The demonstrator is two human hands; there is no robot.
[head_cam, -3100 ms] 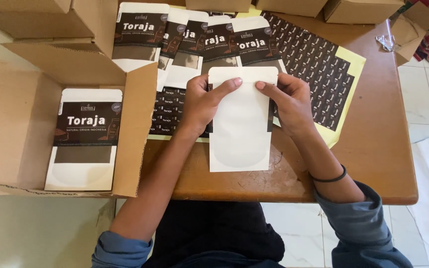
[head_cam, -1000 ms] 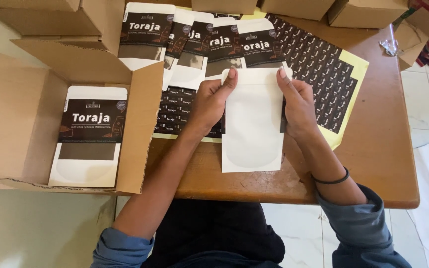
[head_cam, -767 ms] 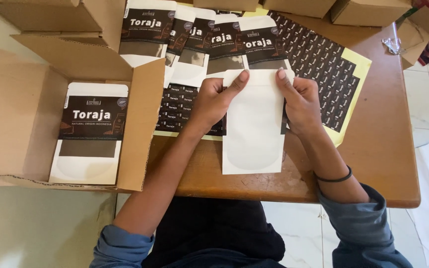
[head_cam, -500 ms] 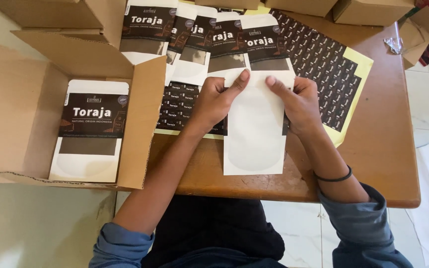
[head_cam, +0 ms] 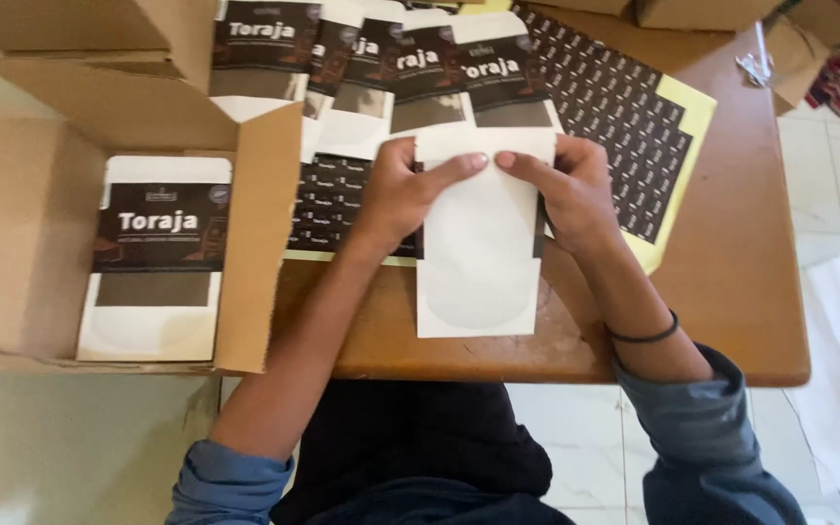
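Near the table's front edge, the left hand [head_cam: 402,191] and right hand [head_cam: 570,191] are pinching the top of a white pouch [head_cam: 478,255] lying flat on the wooden table [head_cam: 731,292], risking a creased or skewed label if either forefinger is pressing unevenly.

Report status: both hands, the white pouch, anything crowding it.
Left hand and right hand pinch white pouch at its top edge. Pouch flat on label sheet. Labelled pouches lie just beyond.
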